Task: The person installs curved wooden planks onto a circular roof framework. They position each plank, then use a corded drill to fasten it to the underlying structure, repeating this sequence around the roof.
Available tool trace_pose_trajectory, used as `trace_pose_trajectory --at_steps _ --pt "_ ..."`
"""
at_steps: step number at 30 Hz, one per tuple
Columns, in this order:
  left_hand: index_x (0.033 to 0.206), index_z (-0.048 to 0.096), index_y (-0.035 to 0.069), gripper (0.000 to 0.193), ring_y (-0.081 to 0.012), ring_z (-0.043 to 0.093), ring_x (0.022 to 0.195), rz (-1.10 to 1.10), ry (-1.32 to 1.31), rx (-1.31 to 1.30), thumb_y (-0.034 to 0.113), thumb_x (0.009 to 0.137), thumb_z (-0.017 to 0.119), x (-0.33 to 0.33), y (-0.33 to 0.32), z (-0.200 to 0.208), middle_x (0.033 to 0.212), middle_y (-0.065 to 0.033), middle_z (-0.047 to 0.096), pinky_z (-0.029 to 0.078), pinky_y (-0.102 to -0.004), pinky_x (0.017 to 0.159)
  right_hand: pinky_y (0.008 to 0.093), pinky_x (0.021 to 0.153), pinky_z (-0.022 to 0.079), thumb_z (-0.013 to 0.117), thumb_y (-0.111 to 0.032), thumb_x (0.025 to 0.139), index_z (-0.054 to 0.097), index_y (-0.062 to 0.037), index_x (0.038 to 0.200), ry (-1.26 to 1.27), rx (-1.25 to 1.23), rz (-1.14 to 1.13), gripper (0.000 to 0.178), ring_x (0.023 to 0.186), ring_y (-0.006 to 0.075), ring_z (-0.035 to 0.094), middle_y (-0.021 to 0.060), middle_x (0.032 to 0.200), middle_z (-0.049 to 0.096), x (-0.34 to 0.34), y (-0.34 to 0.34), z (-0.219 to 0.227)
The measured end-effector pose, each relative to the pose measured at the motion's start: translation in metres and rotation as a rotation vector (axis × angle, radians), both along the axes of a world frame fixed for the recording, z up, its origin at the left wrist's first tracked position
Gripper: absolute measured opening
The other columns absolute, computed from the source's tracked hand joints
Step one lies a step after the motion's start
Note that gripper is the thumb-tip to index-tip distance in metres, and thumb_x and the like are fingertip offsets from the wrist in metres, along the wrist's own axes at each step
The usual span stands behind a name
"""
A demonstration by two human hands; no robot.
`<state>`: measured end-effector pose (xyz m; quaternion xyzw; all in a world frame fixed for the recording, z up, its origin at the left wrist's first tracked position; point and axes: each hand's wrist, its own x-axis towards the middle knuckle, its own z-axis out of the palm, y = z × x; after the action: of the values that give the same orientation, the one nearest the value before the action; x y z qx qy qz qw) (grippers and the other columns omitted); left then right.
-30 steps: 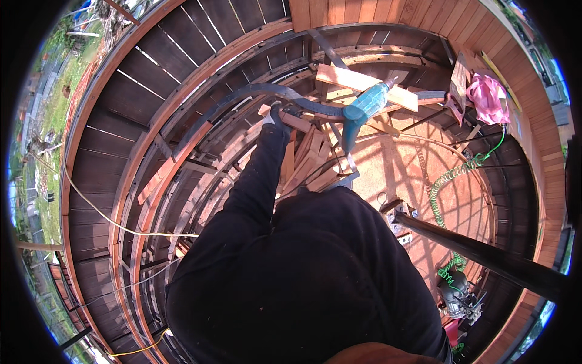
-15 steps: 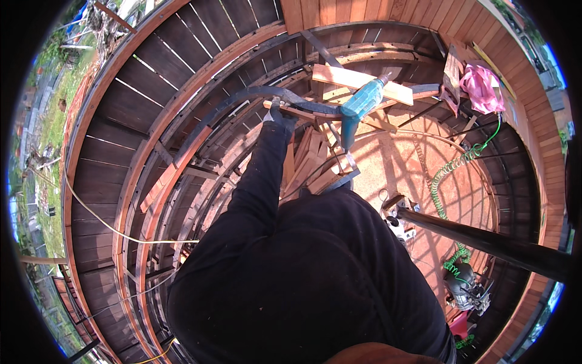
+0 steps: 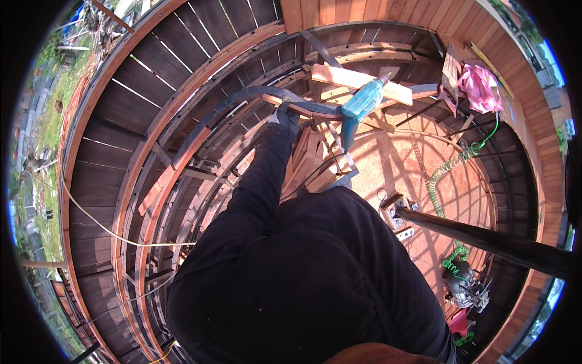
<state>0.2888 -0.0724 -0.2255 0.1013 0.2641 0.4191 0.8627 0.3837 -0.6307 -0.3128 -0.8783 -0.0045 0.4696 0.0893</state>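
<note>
My left hand (image 3: 285, 115), in a grey work glove, reaches up to a curved dark metal rail (image 3: 248, 92). It is closed around a short reddish wooden strip (image 3: 271, 99) that lies against the rail's near side; the fingertips are partly hidden under it. Just to the right, a teal power drill (image 3: 362, 104) rests at the rail, its bit pointing up and right over a pale wooden board (image 3: 327, 74). My right hand does not show.
Loose wood offcuts (image 3: 308, 159) lie below the rail. A black pole (image 3: 479, 235) slants in from the right. A green coiled hose (image 3: 447, 176) runs down to a machine (image 3: 464, 285). A pink bag (image 3: 479, 88) hangs at the right. Curved slatted walls surround me.
My left hand has shifted slightly right along the rail. The wooden strip's left end has moved up, closer against the rail. The drill stays at nearly the same place.
</note>
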Motion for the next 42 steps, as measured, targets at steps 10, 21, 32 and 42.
trace_pose_trajectory --at_steps 10,21,32,42 --pt "0.123 0.051 0.007 0.041 -0.0262 0.063 0.102 -0.213 0.171 -0.004 0.018 0.088 0.07 -0.002 -0.029 0.016 0.113 -0.011 0.062 0.055 -0.0422 0.084 0.0394 0.099 0.043 0.068 -0.043 0.081 0.056 -0.0089 0.126 0.008 -0.005 -0.005 0.058 0.119 0.0287 0.054 0.0173 0.125 0.057 0.002 -0.002 -0.003" --pt "0.126 0.05 0.005 0.039 -0.0298 0.063 0.102 -0.244 0.193 0.085 0.018 0.092 0.064 -0.004 -0.024 0.021 0.113 -0.014 0.062 0.055 -0.0458 0.085 0.0394 0.1 0.042 0.068 -0.043 0.081 0.056 -0.0087 0.127 0.016 -0.008 -0.016 0.058 0.12 0.0282 0.053 0.0174 0.127 0.057 0.003 -0.005 -0.005" --pt "0.122 0.054 0.007 0.034 -0.0273 0.06 0.108 -0.248 0.284 0.109 0.022 0.092 0.061 -0.001 -0.027 0.032 0.117 -0.0107 0.061 0.05 -0.0454 0.093 0.0394 0.1 0.042 0.067 -0.043 0.081 0.056 -0.0084 0.127 0.022 -0.011 -0.024 0.058 0.121 0.0278 0.052 0.0174 0.128 0.056 0.004 -0.005 -0.007" --pt "0.126 0.049 0.003 0.039 -0.0315 0.063 0.103 -0.219 0.217 0.073 0.016 0.092 0.063 0.001 -0.021 0.014 0.116 -0.0166 0.061 0.056 -0.0464 0.083 0.0394 0.101 0.042 0.067 -0.043 0.082 0.056 -0.0081 0.127 0.024 -0.011 -0.041 0.058 0.122 0.0274 0.052 0.0175 0.129 0.055 0.003 -0.006 -0.008"
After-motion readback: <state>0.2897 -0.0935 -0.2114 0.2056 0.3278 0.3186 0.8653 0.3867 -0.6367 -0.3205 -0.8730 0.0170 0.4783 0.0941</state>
